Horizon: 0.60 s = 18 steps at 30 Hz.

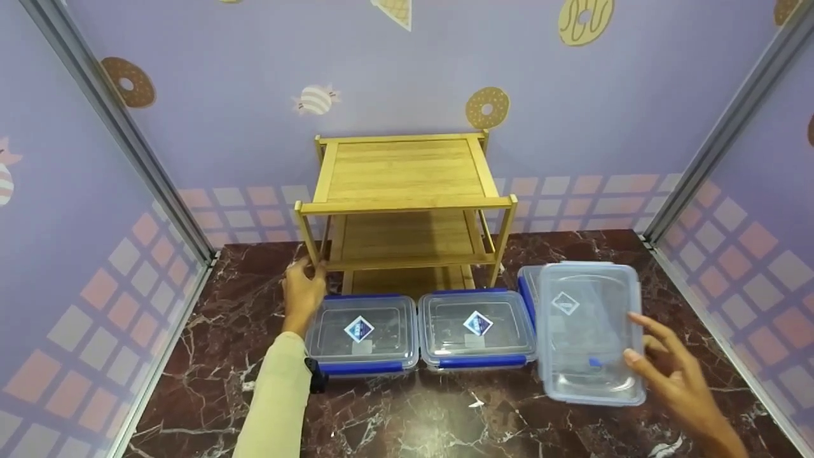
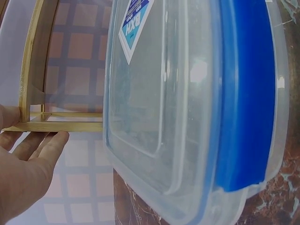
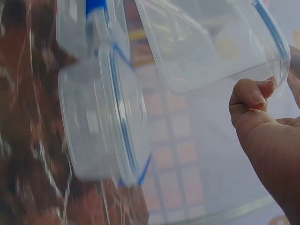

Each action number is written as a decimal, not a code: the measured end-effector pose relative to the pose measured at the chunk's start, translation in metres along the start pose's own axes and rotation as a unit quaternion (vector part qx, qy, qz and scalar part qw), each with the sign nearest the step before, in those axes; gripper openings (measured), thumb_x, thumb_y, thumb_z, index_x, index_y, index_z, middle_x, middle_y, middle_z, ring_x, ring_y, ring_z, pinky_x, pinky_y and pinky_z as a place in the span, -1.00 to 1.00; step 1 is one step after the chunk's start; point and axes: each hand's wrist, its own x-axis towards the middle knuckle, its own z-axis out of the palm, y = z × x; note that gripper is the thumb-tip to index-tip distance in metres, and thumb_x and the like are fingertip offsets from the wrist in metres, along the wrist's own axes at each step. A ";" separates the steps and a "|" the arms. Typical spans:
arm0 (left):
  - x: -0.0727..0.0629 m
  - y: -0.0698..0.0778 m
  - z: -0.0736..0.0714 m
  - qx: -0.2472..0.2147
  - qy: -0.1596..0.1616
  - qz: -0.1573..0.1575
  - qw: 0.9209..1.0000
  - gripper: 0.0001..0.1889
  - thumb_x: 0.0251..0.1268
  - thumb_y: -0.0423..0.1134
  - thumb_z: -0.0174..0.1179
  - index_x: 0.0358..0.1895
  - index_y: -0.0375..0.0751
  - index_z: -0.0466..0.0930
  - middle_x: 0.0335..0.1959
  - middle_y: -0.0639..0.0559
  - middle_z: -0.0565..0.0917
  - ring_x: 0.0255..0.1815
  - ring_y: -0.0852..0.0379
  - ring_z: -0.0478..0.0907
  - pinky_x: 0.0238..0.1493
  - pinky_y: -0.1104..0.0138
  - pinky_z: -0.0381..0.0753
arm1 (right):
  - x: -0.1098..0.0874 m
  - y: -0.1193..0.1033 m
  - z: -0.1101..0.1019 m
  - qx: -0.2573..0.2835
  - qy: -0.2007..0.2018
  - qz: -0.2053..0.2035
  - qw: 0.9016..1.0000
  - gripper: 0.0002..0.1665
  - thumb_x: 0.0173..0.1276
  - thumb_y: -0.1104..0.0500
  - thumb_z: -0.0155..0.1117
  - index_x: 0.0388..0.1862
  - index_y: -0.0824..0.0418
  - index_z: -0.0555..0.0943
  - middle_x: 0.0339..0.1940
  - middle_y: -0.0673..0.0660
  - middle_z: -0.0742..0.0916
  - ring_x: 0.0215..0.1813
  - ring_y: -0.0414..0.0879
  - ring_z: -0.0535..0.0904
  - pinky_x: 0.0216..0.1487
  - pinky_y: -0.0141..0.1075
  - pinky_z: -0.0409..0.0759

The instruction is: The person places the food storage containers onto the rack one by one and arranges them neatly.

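Observation:
My left hand (image 1: pixel 303 294) grips the front left leg of a wooden shelf rack (image 1: pixel 407 172); the left wrist view shows the fingers (image 2: pixel 52 149) around its corner. On the right, a clear plastic food container (image 1: pixel 588 337) is held off the floor by its right edge, between the thumb and fingers of my right hand (image 1: pixel 680 375). In the right wrist view this container (image 3: pixel 187 47) hangs tilted. Two lidded containers with blue clips, a left one (image 1: pixel 365 334) and a middle one (image 1: pixel 477 327), lie before the rack. Another container (image 1: pixel 529 286) is partly hidden behind the held one.
Dark red marble-patterned floor (image 1: pixel 407 420) runs under everything. Behind the rack stands a purple wall (image 1: pixel 407 76) with sweets printed on it. Side walls (image 1: pixel 70 254) meet it along grey metal strips. The rack has several tiers, the lowest partly hidden behind the containers.

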 end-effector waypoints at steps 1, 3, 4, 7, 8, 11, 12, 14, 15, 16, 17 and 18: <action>0.000 0.000 0.000 -0.001 -0.001 -0.003 1.000 -0.67 0.50 -0.20 0.15 0.16 -0.32 0.63 0.04 -0.34 0.64 -0.05 -0.27 0.66 0.16 -0.06 0.50 | 0.001 0.000 0.005 0.005 -0.013 -0.013 1.000 -0.25 0.51 0.54 -0.03 0.61 0.25 0.10 -0.03 0.22 0.68 -0.14 0.10 0.75 -0.29 0.04 0.71; 0.000 0.000 0.000 -0.001 -0.001 -0.006 1.000 -0.66 0.50 -0.18 0.15 0.16 -0.31 0.63 0.05 -0.33 0.64 -0.08 -0.26 0.67 0.16 -0.06 0.50 | 0.005 -0.001 0.016 0.031 -0.036 -0.041 0.998 -0.24 0.47 0.60 -0.05 0.59 0.31 0.10 -0.07 0.26 0.66 -0.14 0.10 0.74 -0.30 0.02 0.72; 0.000 0.000 0.000 -0.002 0.000 -0.009 1.000 -0.67 0.50 -0.18 0.15 0.16 -0.31 0.64 0.04 -0.33 0.63 -0.12 -0.25 0.68 0.15 -0.05 0.52 | 0.007 -0.001 0.021 0.040 -0.049 -0.057 0.996 -0.24 0.45 0.62 -0.06 0.58 0.35 0.09 -0.09 0.26 0.65 -0.14 0.09 0.74 -0.30 0.01 0.72; 0.000 0.000 0.001 -0.003 0.002 -0.011 1.000 -0.68 0.50 -0.18 0.16 0.14 -0.30 0.64 -0.01 -0.31 0.67 -0.17 -0.24 0.70 0.12 -0.03 0.53 | 0.012 -0.005 0.038 0.040 -0.067 -0.080 0.994 -0.25 0.42 0.64 -0.04 0.56 0.38 0.13 -0.18 0.18 0.59 -0.19 -0.01 0.72 -0.34 -0.05 0.73; 0.001 0.000 0.001 -0.004 0.002 -0.009 1.000 -0.68 0.50 -0.18 0.16 0.14 -0.29 0.64 -0.03 -0.31 0.69 -0.15 -0.23 0.69 0.12 -0.04 0.53 | 0.014 -0.006 0.044 0.044 -0.069 -0.092 0.992 -0.25 0.40 0.66 -0.03 0.54 0.41 0.15 -0.23 0.16 0.55 -0.25 -0.07 0.68 -0.40 -0.12 0.72; 0.001 0.000 0.001 -0.007 0.001 -0.007 1.000 -0.69 0.50 -0.19 0.17 0.14 -0.28 0.65 -0.06 -0.28 0.73 -0.08 -0.22 0.67 0.13 -0.04 0.52 | 0.021 -0.008 0.061 0.037 -0.080 -0.121 0.989 -0.26 0.36 0.68 -0.01 0.50 0.44 0.19 -0.32 0.08 0.45 -0.40 -0.20 0.54 -0.55 -0.26 0.62; 0.001 0.000 0.001 -0.008 0.002 -0.006 1.000 -0.69 0.49 -0.19 0.17 0.14 -0.27 0.66 -0.07 -0.27 0.73 -0.06 -0.21 0.66 0.14 -0.04 0.51 | 0.024 -0.009 0.066 0.042 -0.087 -0.127 0.987 -0.26 0.35 0.69 -0.01 0.50 0.43 0.20 -0.32 0.09 0.46 -0.39 -0.20 0.55 -0.55 -0.26 0.62; 0.001 0.000 0.001 -0.013 0.000 -0.007 1.000 -0.70 0.49 -0.19 0.17 0.13 -0.27 0.66 -0.07 -0.25 0.73 -0.08 -0.21 0.66 0.12 -0.03 0.52 | 0.029 -0.010 0.077 0.047 -0.105 -0.150 0.982 -0.25 0.33 0.71 -0.02 0.49 0.46 0.20 -0.32 0.07 0.45 -0.44 -0.25 0.45 -0.63 -0.31 0.50; 0.001 0.000 0.000 -0.015 0.000 -0.008 1.000 -0.70 0.49 -0.19 0.17 0.12 -0.27 0.67 -0.08 -0.25 0.73 -0.11 -0.21 0.66 0.10 -0.02 0.53 | 0.032 -0.011 0.083 0.052 -0.115 -0.154 0.980 -0.25 0.33 0.71 -0.03 0.50 0.45 0.19 -0.31 0.07 0.48 -0.44 -0.25 0.47 -0.61 -0.31 0.53; 0.001 0.000 0.000 -0.016 -0.001 -0.008 1.000 -0.70 0.49 -0.19 0.17 0.12 -0.27 0.67 -0.09 -0.25 0.72 -0.13 -0.20 0.66 0.09 -0.02 0.53 | 0.034 -0.013 0.088 0.059 -0.125 -0.152 0.979 -0.24 0.35 0.71 -0.04 0.51 0.43 0.19 -0.27 0.09 0.53 -0.40 -0.22 0.54 -0.58 -0.27 0.59; 0.001 -0.001 0.000 -0.017 -0.001 -0.008 1.000 -0.71 0.49 -0.19 0.17 0.11 -0.28 0.67 -0.11 -0.26 0.72 -0.17 -0.21 0.67 0.06 -0.01 0.55 | 0.036 -0.014 0.093 0.063 -0.134 -0.151 0.977 -0.24 0.35 0.70 -0.05 0.52 0.41 0.18 -0.25 0.11 0.57 -0.37 -0.21 0.57 -0.55 -0.26 0.62; 0.001 -0.001 0.000 -0.018 -0.001 -0.009 1.000 -0.71 0.49 -0.19 0.17 0.10 -0.28 0.67 -0.11 -0.25 0.73 -0.20 -0.20 0.67 0.04 0.01 0.55 | 0.039 -0.016 0.099 0.064 -0.140 -0.152 0.976 -0.24 0.36 0.70 -0.04 0.52 0.41 0.19 -0.24 0.12 0.59 -0.36 -0.21 0.58 -0.53 -0.26 0.63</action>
